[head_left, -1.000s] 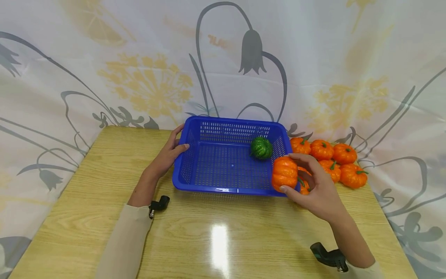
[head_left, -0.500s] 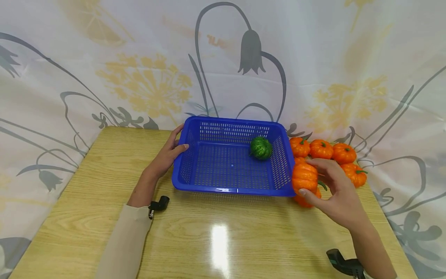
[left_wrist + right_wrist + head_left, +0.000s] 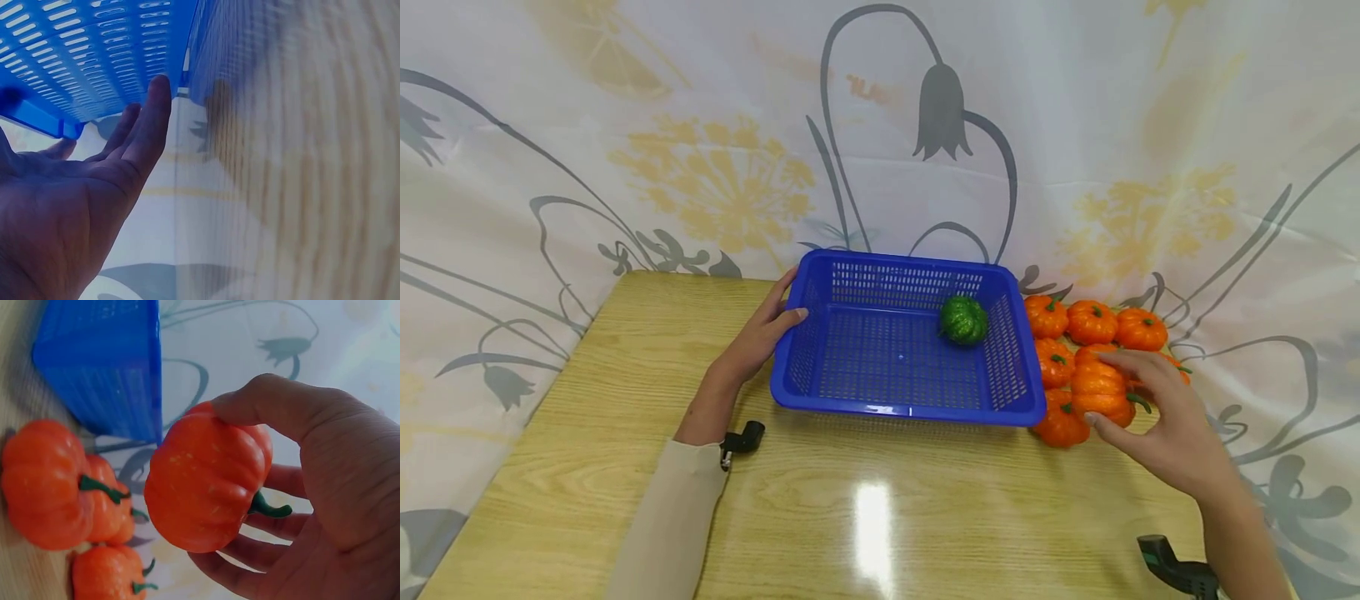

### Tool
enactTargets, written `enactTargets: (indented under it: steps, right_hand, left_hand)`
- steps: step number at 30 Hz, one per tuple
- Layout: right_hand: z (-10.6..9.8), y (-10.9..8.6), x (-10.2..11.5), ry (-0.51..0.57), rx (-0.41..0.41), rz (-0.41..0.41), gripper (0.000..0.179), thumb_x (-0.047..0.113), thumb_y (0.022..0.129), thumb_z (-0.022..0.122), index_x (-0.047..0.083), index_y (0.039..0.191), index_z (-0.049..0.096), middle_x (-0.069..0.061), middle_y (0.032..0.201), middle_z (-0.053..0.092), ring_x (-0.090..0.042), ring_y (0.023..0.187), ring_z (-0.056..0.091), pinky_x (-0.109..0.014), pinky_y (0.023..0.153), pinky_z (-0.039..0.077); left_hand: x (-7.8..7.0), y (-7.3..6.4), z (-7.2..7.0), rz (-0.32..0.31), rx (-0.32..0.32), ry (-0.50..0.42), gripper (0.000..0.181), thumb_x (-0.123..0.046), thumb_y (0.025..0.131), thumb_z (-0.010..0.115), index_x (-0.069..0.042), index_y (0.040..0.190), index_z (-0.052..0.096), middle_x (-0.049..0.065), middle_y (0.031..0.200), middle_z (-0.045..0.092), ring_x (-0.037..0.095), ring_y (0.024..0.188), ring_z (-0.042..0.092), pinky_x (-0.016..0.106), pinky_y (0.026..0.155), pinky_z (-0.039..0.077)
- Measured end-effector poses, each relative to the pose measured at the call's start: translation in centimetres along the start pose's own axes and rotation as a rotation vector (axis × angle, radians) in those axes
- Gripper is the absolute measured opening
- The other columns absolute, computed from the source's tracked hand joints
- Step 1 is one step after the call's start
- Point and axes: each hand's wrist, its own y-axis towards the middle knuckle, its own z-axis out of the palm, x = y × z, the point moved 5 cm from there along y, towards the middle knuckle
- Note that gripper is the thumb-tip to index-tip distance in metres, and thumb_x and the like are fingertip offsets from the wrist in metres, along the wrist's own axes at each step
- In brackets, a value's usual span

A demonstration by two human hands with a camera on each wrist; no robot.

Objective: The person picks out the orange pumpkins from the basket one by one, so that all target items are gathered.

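A blue perforated plastic basket (image 3: pixel 902 410) stands on the table, with one green pumpkin (image 3: pixel 964 320) inside near its right wall. My left hand (image 3: pixel 757 340) holds the basket's left rim, thumb over the edge and fingers against the outer wall. In the left wrist view those fingers (image 3: pixel 156 115) lie along the slotted side. To the right of the basket, my right hand (image 3: pixel 1176 425) grips a small orange pumpkin (image 3: pixel 203 478) between thumb and fingers, its green stem turned toward the palm. The held pumpkin is raised above the tabletop, over other orange pumpkins (image 3: pixel 1062 419).
Several orange pumpkins (image 3: pixel 1092 322) sit in rows right of the basket, close to its wall; some are partly hidden by my right hand. A flower-patterned curtain (image 3: pixel 700 142) hangs behind the wooden table (image 3: pixel 820 508). Each wrist wears a black camera mount (image 3: pixel 745 437).
My right hand has moved right with the orange pumpkin, from over the basket's right front corner to above the pumpkin rows. The left hand and basket have stayed in place.
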Motion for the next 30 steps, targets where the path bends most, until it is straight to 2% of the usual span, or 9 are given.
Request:
enactTargets:
  steps: [4, 6, 10, 12, 14, 18, 23, 30]
  right_hand:
    - [-0.5, -0.1, -1.2, -0.08, 0.004, -0.018, 0.075, -0.008, 0.068, 0.092, 0.001, 0.137, 0.065, -0.013, 0.134, 0.057, 0.007, 0.112, 0.046, 0.001, 0.09, 0.038]
    - [-0.7, 0.0, -1.8, -0.113, 0.008, -0.025, 0.075, -0.006, 0.067, 0.093, 0.0, 0.136, 0.065, -0.016, 0.132, 0.058, 0.005, 0.109, 0.046, 0.001, 0.089, 0.038]
    - [-0.7, -0.1, -3.1, -0.2, 0.053, -0.001, 0.072, 0.0, 0.068, 0.094, -0.002, 0.134, 0.064, -0.019, 0.13, 0.06, -0.017, 0.108, 0.054, -0.004, 0.085, 0.037]
    - [-0.5, -0.2, -3.8, -0.234, 0.096, 0.035, 0.071, 0.003, 0.071, 0.094, -0.003, 0.135, 0.063, -0.022, 0.131, 0.059, -0.032, 0.108, 0.057, -0.016, 0.085, 0.042]
    - [-0.3, -0.3, -4.3, -0.251, 0.142, 0.074, 0.071, 0.006, 0.073, 0.093, -0.003, 0.136, 0.061, -0.024, 0.134, 0.057, -0.043, 0.109, 0.057, -0.034, 0.088, 0.047]
    - [0.1, -0.5, -5.0, -0.26, 0.194, 0.135, 0.07, 0.008, 0.076, 0.092, -0.002, 0.138, 0.06, -0.028, 0.135, 0.052, -0.051, 0.11, 0.055, -0.065, 0.085, 0.047]
    - [0.4, -0.9, -5.6, -0.275, 0.227, 0.18, 0.068, 0.01, 0.076, 0.091, -0.002, 0.135, 0.061, -0.029, 0.132, 0.048, -0.053, 0.107, 0.054, -0.068, 0.084, 0.047]
    - [0.9, -1.0, -6.5, -0.326, 0.268, 0.192, 0.066, 0.013, 0.076, 0.092, -0.008, 0.13, 0.061, -0.031, 0.125, 0.05, -0.053, 0.103, 0.057, -0.069, 0.084, 0.049]
  left_hand:
    - [0.1, 0.0, -0.1, -0.004, 0.003, 0.001, 0.073, -0.021, 0.113, 0.046, -0.034, 0.172, 0.004, 0.03, 0.158, 0.041, 0.056, 0.13, 0.056, 0.036, 0.087, 0.061]
    - [0.1, 0.0, -0.1, -0.004, 0.005, 0.004, 0.074, -0.021, 0.113, 0.045, -0.034, 0.172, 0.003, 0.031, 0.159, 0.039, 0.057, 0.13, 0.055, 0.036, 0.087, 0.061]
    - [0.1, 0.0, -0.1, -0.014, 0.004, -0.008, 0.074, -0.021, 0.113, 0.046, -0.034, 0.172, 0.003, 0.029, 0.159, 0.04, 0.056, 0.129, 0.056, 0.037, 0.086, 0.062]
    - [0.0, -0.1, -0.1, -0.016, 0.003, -0.008, 0.074, -0.022, 0.113, 0.046, -0.034, 0.172, 0.003, 0.029, 0.159, 0.041, 0.056, 0.128, 0.057, 0.037, 0.085, 0.062]
    - [0.0, -0.1, -0.1, -0.017, -0.002, -0.006, 0.074, -0.022, 0.113, 0.047, -0.033, 0.172, 0.004, 0.029, 0.158, 0.042, 0.055, 0.127, 0.058, 0.036, 0.085, 0.062]
    - [-0.2, -0.1, -0.1, -0.014, -0.002, 0.002, 0.075, -0.021, 0.112, 0.047, -0.032, 0.172, 0.003, 0.03, 0.158, 0.042, 0.055, 0.126, 0.058, 0.037, 0.085, 0.062]
    - [-0.2, -0.1, 0.0, -0.009, 0.002, 0.004, 0.075, -0.021, 0.112, 0.047, -0.031, 0.172, 0.003, 0.03, 0.157, 0.043, 0.052, 0.124, 0.062, 0.038, 0.085, 0.063]
    - [0.0, 0.0, -0.1, 0.002, 0.007, 0.005, 0.075, -0.02, 0.113, 0.046, -0.029, 0.172, 0.002, 0.031, 0.157, 0.042, 0.049, 0.122, 0.063, 0.038, 0.085, 0.063]
